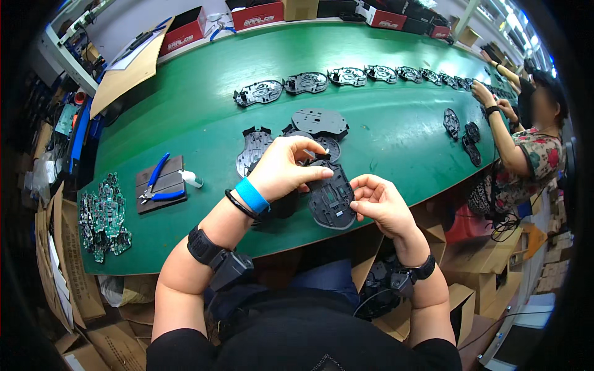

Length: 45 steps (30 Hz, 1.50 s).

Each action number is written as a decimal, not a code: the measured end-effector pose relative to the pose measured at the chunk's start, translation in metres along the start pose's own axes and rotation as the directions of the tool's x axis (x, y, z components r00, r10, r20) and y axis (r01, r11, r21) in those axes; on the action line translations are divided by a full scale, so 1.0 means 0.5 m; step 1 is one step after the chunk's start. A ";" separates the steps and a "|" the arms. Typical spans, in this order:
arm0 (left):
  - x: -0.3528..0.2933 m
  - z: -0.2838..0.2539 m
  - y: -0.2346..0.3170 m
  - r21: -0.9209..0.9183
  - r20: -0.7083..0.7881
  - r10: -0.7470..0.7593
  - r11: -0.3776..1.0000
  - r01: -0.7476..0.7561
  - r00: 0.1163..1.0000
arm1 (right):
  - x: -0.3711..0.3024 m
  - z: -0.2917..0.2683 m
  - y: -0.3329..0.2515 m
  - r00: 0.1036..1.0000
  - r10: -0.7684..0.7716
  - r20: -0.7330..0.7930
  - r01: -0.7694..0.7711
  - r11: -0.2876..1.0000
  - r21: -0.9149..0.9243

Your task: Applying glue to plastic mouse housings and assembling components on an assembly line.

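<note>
A black moulded plastic shell (pixel 332 203), rounded at its lower end and ribbed inside, is held between my two hands above the near edge of the table. My left hand (pixel 289 170) has its thumb and fingers closed on the upper end. The fingertips of my right hand (pixel 382 203) pinch the shell's right rim. Just beyond my left hand lie more dark plastic shells, among them a grey one (pixel 252 150) and a flat oval plate (pixel 319 122). My left hand and wrist partly hide this pile.
Blue-handled nippers (pixel 162 179) lie on a dark block (pixel 143 162), beside a small white bottle (pixel 192 179). Green circuit boards (pixel 106 216) are heaped at left. A row of shells (pixel 348 76) crosses the green table (pixel 204 93). A co-worker (pixel 526 151) works at right.
</note>
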<state>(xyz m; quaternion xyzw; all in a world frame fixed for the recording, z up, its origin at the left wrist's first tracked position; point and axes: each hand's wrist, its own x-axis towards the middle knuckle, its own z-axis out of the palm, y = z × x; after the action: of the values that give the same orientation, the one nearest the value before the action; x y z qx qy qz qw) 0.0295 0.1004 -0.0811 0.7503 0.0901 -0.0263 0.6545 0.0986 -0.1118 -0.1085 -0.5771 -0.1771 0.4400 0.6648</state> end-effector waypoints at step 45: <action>-0.082 0.170 -0.055 -0.644 0.059 -0.169 0.747 0.167 0.984 | -0.011 0.002 0.027 0.960 -0.175 -0.218 0.206 0.970 0.128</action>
<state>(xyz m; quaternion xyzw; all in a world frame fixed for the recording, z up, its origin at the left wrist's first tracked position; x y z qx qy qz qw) -0.0086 0.0160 -0.1137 0.4679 0.1618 -0.0512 0.8674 0.0896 -0.1162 -0.1193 -0.5482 -0.1290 0.3238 0.7602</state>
